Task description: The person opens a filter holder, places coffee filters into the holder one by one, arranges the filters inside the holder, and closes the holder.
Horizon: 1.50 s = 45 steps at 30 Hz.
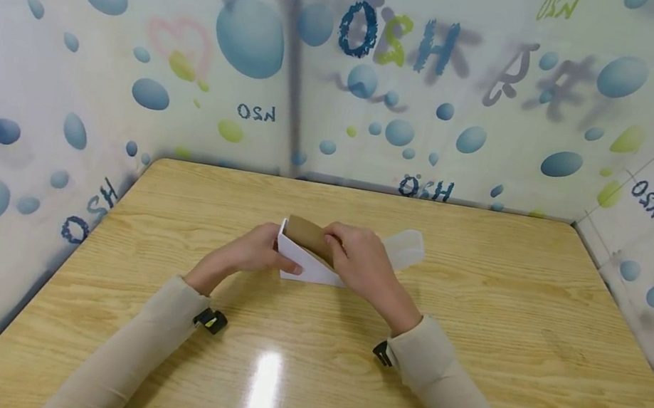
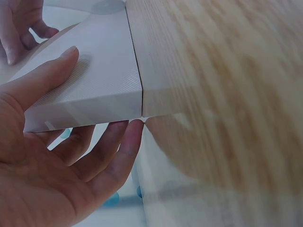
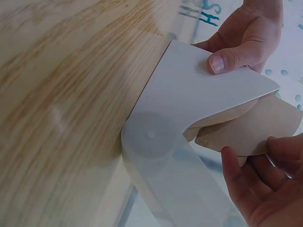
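Observation:
A white, finely ribbed case (image 1: pixel 312 272) stands on its long edge on the table. My left hand (image 1: pixel 257 248) grips its left end, the thumb (image 2: pixel 64 66) on the near face and the fingers round the end. A translucent cover (image 1: pixel 407 248), joined to the case at a round pivot (image 3: pixel 151 135), is swung out to the right. Brown card-like pieces (image 1: pixel 307 235) stick up from the case's open top. My right hand (image 1: pixel 361 260) pinches one brown piece (image 3: pixel 258 125) between thumb and fingers. The lower part of the brown pieces is hidden inside the case.
The wood-grain table (image 1: pixel 544 305) reaches back to a patterned fabric wall (image 1: pixel 342 113) and has similar walls at its sides. Black wrist mounts (image 1: pixel 210 320) sit at both sleeve cuffs. A bright light reflection lies on the near tabletop.

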{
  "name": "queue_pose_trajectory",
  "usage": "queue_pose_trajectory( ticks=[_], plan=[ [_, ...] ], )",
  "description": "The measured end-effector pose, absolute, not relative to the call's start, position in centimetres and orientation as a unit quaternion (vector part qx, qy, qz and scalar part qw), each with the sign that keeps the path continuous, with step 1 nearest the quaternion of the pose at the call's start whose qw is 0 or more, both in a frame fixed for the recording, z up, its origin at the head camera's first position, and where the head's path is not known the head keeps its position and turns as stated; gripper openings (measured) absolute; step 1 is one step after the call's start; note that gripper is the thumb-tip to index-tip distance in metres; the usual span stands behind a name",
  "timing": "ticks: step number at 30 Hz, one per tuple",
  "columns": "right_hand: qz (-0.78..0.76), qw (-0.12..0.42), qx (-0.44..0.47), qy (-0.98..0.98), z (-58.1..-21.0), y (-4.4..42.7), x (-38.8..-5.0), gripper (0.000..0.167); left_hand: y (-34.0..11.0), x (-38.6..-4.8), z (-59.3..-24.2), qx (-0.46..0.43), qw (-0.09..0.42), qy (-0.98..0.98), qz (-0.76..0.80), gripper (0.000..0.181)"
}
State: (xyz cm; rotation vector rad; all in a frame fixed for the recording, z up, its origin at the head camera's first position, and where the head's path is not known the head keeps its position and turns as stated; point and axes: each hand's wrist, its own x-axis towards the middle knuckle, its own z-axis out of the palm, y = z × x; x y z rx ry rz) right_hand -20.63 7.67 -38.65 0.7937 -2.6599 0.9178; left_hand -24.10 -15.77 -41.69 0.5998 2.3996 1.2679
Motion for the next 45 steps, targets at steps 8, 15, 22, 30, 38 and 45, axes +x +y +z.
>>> queue_pose_trajectory(
  ticks=[8,15,22,30,38,45],
  plan=[
    [0.307,0.094,0.266,-0.909,-38.75,7.55,-20.71,0.021,-15.88,-24.07,-41.68,0.213,0.182,0.848,0.451,0.043],
    [0.307,0.097,0.269,-0.908,-38.75,7.39,-20.69,0.019,-15.91,-24.0,-41.59,0.215,0.185,0.849,0.446,0.042],
    [0.307,0.102,0.274,-0.906,-38.95,7.48,-20.7,0.018,-15.89,-24.0,-41.6,0.214,0.19,0.847,0.447,0.043],
    [0.306,0.094,0.281,-0.905,-39.12,7.52,-20.78,0.015,-15.78,-24.06,-41.66,0.208,0.187,0.85,0.445,0.044],
    [0.308,0.084,0.282,-0.905,-39.12,7.48,-20.76,0.014,-15.72,-24.13,-41.71,0.212,0.185,0.851,0.442,0.045],
    [0.311,0.075,0.29,-0.902,-39.27,7.42,-20.86,0.015,-15.77,-24.1,-41.72,0.212,0.188,0.849,0.446,0.045]
  ],
)
